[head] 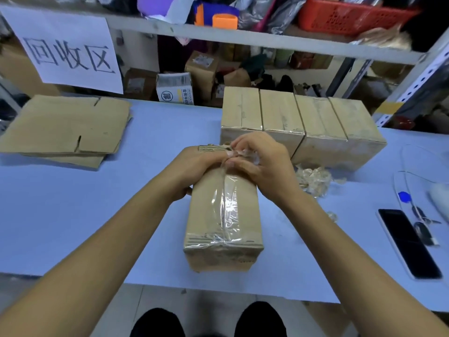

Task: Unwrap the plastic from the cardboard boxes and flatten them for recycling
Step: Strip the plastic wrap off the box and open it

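Note:
A long cardboard box (pixel 206 220) lies in the middle of the blue table (pixel 73 215), one end towards me. A strip of clear plastic (pixel 229 203) runs along its top. My left hand (pixel 194 164) grips the box's far left side. My right hand (pixel 262 159) pinches the bunched end of the plastic at the far end. Behind stand several wrapped boxes (pixel 298 125) in a row. Flattened cardboard (pixel 65 127) is stacked at the far left.
A crumpled wad of removed plastic (pixel 314 180) lies right of the box. A phone (pixel 408 244), keys (pixel 422 226) and a white cable (pixel 403 171) lie at the right edge. Behind the table are cluttered shelves, a paper sign (pixel 68 49) and a red basket (pixel 349 15).

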